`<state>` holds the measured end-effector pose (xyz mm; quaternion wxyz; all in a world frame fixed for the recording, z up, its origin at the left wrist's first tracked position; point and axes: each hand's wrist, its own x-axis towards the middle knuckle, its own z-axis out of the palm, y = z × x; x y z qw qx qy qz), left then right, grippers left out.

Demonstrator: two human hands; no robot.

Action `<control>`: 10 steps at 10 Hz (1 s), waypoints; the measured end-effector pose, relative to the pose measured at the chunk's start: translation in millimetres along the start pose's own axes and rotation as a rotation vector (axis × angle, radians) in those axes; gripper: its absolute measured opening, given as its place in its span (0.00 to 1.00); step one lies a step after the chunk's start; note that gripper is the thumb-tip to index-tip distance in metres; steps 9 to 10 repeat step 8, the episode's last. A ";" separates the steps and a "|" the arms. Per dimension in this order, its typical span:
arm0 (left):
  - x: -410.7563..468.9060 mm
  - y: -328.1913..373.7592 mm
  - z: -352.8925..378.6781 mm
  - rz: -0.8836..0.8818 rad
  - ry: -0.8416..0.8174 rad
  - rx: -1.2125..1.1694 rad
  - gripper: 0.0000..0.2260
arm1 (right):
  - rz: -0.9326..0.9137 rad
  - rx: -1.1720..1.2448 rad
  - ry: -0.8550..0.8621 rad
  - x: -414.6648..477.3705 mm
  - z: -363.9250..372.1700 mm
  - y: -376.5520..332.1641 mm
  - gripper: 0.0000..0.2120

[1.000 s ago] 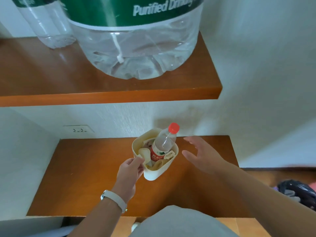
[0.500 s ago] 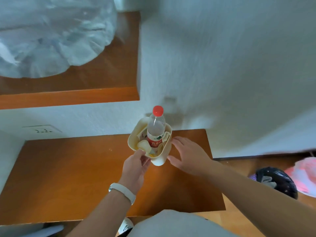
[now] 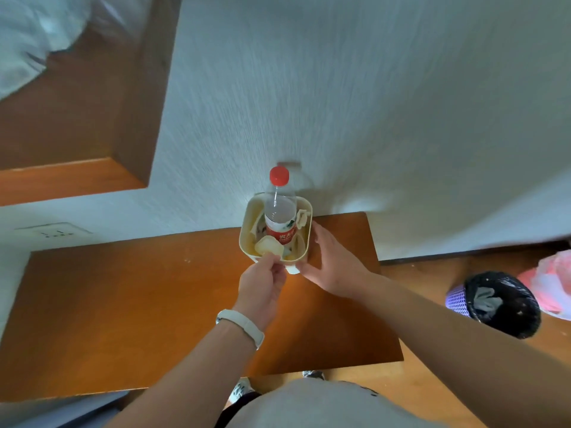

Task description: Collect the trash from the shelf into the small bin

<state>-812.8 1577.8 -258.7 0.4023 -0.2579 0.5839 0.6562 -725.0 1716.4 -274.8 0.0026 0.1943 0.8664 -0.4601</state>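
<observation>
A small cream bin (image 3: 305, 242) is held above the far right part of the lower wooden shelf (image 3: 139, 304). Inside it stands a clear plastic bottle (image 3: 279, 211) with a red cap and red label, among crumpled paper and a pale lid-like piece. My left hand (image 3: 262, 282) pinches the bin's near rim. My right hand (image 3: 333, 264) wraps the bin's right side, thumb under its near corner and fingers up along the wall.
An upper wooden shelf (image 3: 77, 134) at top left carries a large clear water jug (image 3: 34, 35). A wall socket (image 3: 55, 232) sits at left. On the floor at right stand a purple basket with a black liner (image 3: 500, 304) and a pink bag (image 3: 553, 282).
My right hand has closed in from open air onto the bin's right side. The view has swung right, and the bin now sits nearer the shelf's right end.
</observation>
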 end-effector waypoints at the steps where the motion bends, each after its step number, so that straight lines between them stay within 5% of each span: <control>1: 3.6 -2.2 5.4 -0.003 -0.032 0.070 0.09 | 0.012 0.056 0.030 6.6 -1.8 3.7 0.38; 5: 8.5 -6.5 9.3 -0.035 -0.120 0.382 0.23 | 0.057 -0.045 0.030 15.3 -17.1 24.8 0.43; 6: 1.0 0.6 4.2 -0.022 -0.120 0.542 0.21 | 0.045 -0.069 0.019 10.7 -21.2 20.2 0.40; 8: -32.2 22.6 -17.4 0.272 -0.130 0.877 0.12 | 0.006 -0.195 0.054 -2.5 -44.2 13.4 0.29; 10: -32.2 22.6 -17.4 0.272 -0.130 0.877 0.12 | 0.006 -0.195 0.054 -2.5 -44.2 13.4 0.29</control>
